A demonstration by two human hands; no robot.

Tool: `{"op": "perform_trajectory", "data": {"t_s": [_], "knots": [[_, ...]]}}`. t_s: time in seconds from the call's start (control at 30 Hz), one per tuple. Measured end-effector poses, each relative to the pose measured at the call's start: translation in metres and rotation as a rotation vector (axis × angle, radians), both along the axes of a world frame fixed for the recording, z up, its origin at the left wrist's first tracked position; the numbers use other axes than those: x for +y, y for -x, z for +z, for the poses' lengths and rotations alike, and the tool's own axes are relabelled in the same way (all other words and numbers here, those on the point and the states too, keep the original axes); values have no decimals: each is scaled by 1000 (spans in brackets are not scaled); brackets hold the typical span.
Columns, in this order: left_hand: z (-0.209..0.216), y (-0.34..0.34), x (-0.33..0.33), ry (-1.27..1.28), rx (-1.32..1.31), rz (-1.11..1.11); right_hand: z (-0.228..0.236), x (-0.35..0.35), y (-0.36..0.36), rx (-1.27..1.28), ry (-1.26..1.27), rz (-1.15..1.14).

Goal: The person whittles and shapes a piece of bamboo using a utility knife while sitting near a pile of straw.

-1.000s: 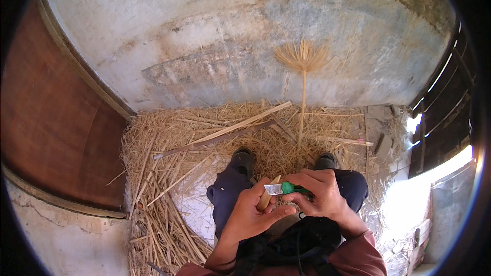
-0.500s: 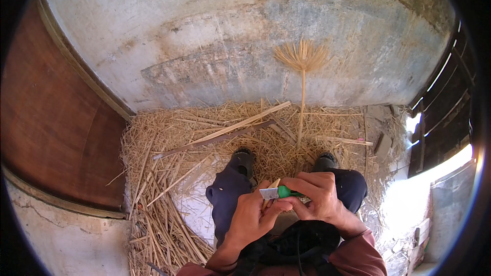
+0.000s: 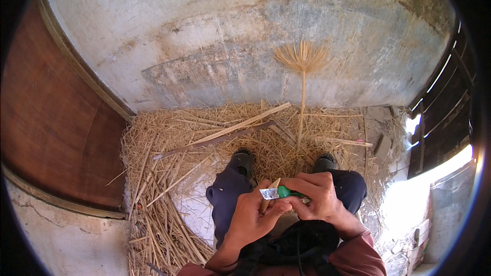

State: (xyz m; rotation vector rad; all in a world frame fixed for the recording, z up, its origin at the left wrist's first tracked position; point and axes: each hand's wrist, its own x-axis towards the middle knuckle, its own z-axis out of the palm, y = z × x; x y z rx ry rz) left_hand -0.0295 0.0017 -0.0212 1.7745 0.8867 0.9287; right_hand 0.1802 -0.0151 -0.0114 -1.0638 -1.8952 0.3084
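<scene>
My right hand (image 3: 321, 194) is closed around a green-handled utility knife (image 3: 284, 191). Its short, wide blade points left and lies across a pale bamboo strip (image 3: 264, 204). My left hand (image 3: 250, 217) grips that strip, thumb and fingers pressed along it. The strip's light tip shows just above the blade, while its lower part is hidden between my hands. Both hands are close together in front of my lap, the thumbs nearly meeting.
Bamboo strips (image 3: 161, 230) are heaped left of my legs, on a floor strewn with shavings (image 3: 245, 115). A splayed bamboo broom (image 3: 303, 61) leans against the stained wall (image 3: 204, 36). Longer sticks (image 3: 240, 125) lie beyond my feet, and a brown panel (image 3: 56, 117) stands at left.
The knife blade has turned slightly and catches more light. The bamboo strip has shifted a little in my left hand; the surroundings look the same.
</scene>
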Motion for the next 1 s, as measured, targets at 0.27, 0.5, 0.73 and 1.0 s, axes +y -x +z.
{"op": "perform_trajectory", "data": {"t_s": [0.27,0.5,0.73,1.0], "knots": [[0,-6,-4,4,-25,30,8,-3,1,-83,-38,-55],[3,-9,-7,-35,38,97,-1,-4,5,-24,-43,-114],[2,-1,2,148,-74,-49,3,-2,-4,-36,60,17],[7,-1,-5,148,-13,-27,7,-8,2,-70,-31,-79]]}}
